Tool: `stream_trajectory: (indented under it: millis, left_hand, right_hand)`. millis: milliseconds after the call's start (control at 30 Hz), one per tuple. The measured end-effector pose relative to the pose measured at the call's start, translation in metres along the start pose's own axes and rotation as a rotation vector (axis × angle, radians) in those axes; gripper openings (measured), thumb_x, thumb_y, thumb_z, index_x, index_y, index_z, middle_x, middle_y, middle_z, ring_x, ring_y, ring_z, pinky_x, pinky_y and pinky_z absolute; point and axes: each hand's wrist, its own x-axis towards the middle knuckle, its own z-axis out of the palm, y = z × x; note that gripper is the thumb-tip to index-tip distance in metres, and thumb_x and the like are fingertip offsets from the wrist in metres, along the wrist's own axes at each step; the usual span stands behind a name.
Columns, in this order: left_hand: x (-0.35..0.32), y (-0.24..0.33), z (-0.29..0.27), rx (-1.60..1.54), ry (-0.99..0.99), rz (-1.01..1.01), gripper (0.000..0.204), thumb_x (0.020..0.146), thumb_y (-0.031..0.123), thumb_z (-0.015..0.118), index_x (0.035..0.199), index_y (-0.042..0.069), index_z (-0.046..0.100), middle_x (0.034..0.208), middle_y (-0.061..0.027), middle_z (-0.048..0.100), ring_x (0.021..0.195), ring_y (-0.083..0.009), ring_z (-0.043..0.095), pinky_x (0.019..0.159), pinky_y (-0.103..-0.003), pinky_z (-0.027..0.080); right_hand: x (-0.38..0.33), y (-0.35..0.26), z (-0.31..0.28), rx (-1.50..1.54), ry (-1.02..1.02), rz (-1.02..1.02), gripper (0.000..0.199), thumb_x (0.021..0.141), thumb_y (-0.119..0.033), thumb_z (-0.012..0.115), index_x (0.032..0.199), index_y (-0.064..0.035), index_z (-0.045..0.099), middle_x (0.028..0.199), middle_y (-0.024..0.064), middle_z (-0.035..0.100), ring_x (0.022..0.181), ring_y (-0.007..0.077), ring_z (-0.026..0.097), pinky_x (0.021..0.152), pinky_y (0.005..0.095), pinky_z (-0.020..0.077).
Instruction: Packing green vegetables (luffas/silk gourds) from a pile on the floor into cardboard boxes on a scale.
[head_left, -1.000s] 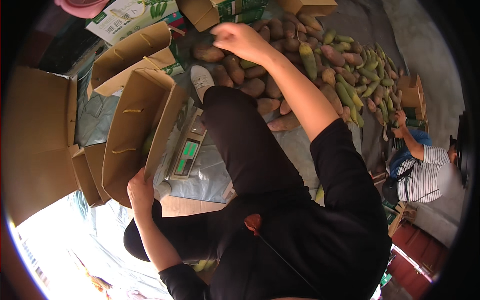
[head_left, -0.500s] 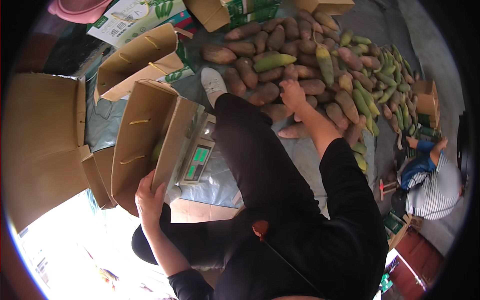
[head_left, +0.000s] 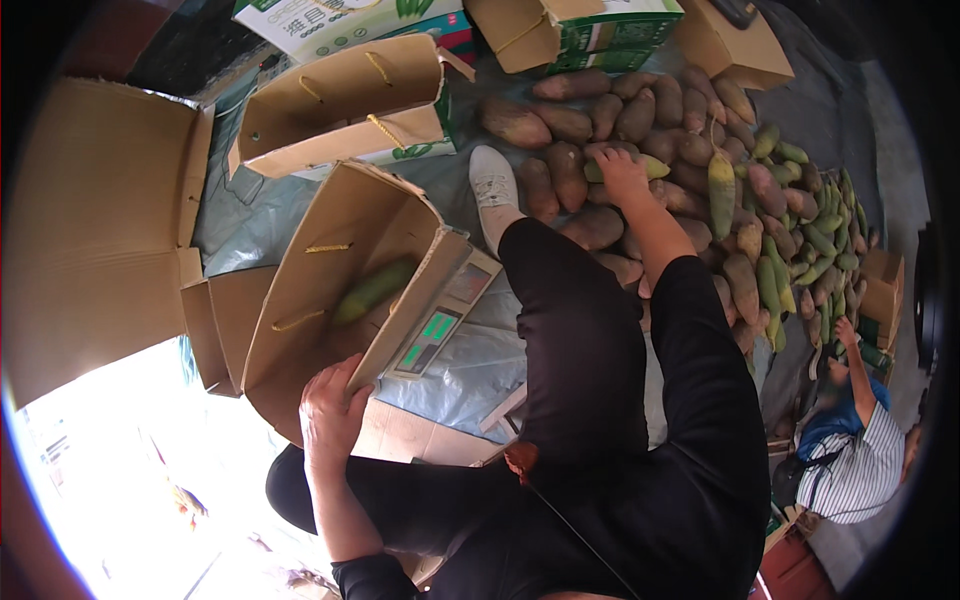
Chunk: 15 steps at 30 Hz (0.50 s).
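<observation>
My left hand (head_left: 333, 412) is closed around the near edge of a tilted cardboard carton (head_left: 300, 260) with yellow rope handles. Inside the carton lies a long green radish (head_left: 375, 290). The carton sits on a digital scale (head_left: 475, 285) with a lit green display. Over the pile at the far side, my right hand (head_left: 622, 172) has its fingers curled over a green radish (head_left: 656, 168), covering much of it. Around it lie many reddish-brown, elongated roots (head_left: 592, 228), along with one yellow-green radish (head_left: 721, 195) with a thin tail.
Another carton (head_left: 340, 115) with rope handles stands beyond mine. Large brown cardboard (head_left: 95, 250) rises at the left. More boxes (head_left: 620, 35) are at the back. A person in a striped top (head_left: 850, 470) is at the far right, beside the pile. My white shoe (head_left: 494, 180) rests by the roots.
My right hand has moved farther out and left across the pile, onto the green radish. The left hand stays on the carton. The view has shifted, showing more of the carton's inside.
</observation>
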Motion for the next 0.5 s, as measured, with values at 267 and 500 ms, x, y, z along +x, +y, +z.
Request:
stream_trajectory:
  millis: [267, 500]
  left_hand:
    - [-0.002, -0.003, -0.002, 0.002, -0.027, 0.004, 0.036, 0.073, 0.009, 0.067, 0.109, 0.005, 0.06, 0.09, -0.0134, 0.063, 0.087, -0.0328, 0.06, 0.081, -0.04, 0.046]
    - [-0.014, -0.005, -0.005, 0.039, -0.005, -0.002, 0.041, 0.073, 0.008, 0.068, 0.113, 0.006, 0.058, 0.089, -0.0136, 0.063, 0.086, -0.0328, 0.06, 0.08, -0.04, 0.046]
  right_hand:
    - [-0.024, 0.0, -0.011, -0.087, -0.068, -0.051, 0.025, 0.081, -0.014, 0.055, 0.105, -0.0199, 0.057, 0.106, 0.0017, 0.051, 0.108, 0.0214, 0.048, 0.082, 0.0441, 0.0411]
    - [-0.036, 0.018, -0.061, 0.269, 0.041, 0.165, 0.048, 0.074, -0.019, 0.068, 0.119, -0.0191, 0.051, 0.118, 0.002, 0.052, 0.111, 0.0232, 0.051, 0.086, 0.0497, 0.0414]
